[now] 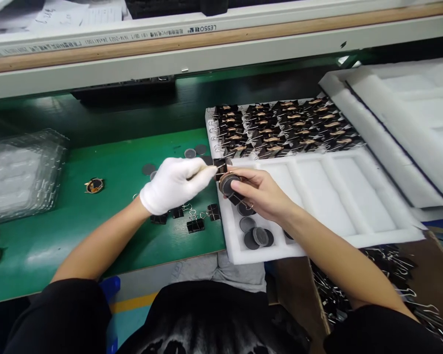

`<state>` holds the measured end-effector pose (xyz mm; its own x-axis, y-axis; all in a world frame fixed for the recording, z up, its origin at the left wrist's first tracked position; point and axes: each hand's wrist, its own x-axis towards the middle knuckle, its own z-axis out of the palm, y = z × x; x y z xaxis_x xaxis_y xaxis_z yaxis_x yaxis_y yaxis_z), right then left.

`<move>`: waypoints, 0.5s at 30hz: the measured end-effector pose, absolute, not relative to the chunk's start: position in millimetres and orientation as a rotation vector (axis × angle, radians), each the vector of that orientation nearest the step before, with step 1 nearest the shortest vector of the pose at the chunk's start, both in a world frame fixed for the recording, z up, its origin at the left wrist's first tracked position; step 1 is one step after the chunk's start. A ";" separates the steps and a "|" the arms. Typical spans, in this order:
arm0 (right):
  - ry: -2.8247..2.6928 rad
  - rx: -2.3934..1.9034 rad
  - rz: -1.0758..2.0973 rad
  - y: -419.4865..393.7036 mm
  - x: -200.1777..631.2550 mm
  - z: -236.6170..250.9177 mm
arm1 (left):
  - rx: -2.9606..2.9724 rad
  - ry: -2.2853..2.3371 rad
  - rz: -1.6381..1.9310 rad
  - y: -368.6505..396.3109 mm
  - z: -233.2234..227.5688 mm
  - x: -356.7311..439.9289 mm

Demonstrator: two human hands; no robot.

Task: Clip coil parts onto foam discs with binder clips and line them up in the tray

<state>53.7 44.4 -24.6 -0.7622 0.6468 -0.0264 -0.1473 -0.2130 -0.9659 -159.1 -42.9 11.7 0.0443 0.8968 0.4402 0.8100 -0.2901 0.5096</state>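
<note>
My left hand, in a white glove, pinches a black binder clip by its wire handles. Bare, my right hand grips a round coil part with a dark grey disc on it, right under the clip. The clip touches the part's top edge. Both hands meet above the near left corner of a white foam tray. Several dark discs lie in that tray's near left slot. The tray's far rows hold several clipped coil parts.
Loose black binder clips lie on the green mat below my left hand, grey discs farther back. A coil sits at left near stacked clear plastic trays. More foam trays stand at right; a box of clips is below.
</note>
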 end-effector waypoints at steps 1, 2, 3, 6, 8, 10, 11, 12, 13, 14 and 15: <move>-1.569 -0.543 1.998 44.1 53.6 -26.3 | 2.197 1.764 1.066 -44.1 11.8 -157.0; -1.594 -0.505 1.975 44.1 53.7 -27.6 | 2.203 1.764 1.044 -45.1 12.0 -156.1; -1.617 -0.475 1.947 44.5 54.0 -28.4 | 2.189 1.792 1.012 -45.8 12.5 -156.1; -1.724 -0.394 1.869 47.4 56.3 -27.1 | 2.067 1.929 0.814 -46.2 15.0 -159.8; -1.798 -0.333 1.822 50.0 58.1 -25.1 | 1.988 1.943 0.653 -46.2 16.8 -161.7; -1.841 -0.288 1.792 52.1 59.2 -24.2 | 1.945 1.891 0.591 -46.7 17.8 -161.1; -1.851 -0.273 1.784 52.8 59.4 -24.3 | 1.930 1.858 0.597 -47.2 17.8 -159.8; -1.858 -0.260 1.778 53.3 59.4 -24.4 | 1.913 1.831 0.614 -47.6 17.7 -158.0; -1.869 -0.245 1.773 53.5 59.2 -24.4 | 1.893 1.817 0.637 -47.9 17.3 -156.0; -1.883 -0.231 1.768 53.6 59.2 -24.1 | 1.868 1.817 0.661 -48.0 16.8 -154.0; -1.899 -0.222 1.756 54.0 59.3 -23.1 | 1.837 1.828 0.684 -47.8 16.3 -152.3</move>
<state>59.3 54.0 -23.1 -0.8412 0.4670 0.2725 -0.2351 0.1380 -0.9621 -152.3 -47.8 16.3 -0.0049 0.9996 0.0284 0.7723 -0.0142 0.6350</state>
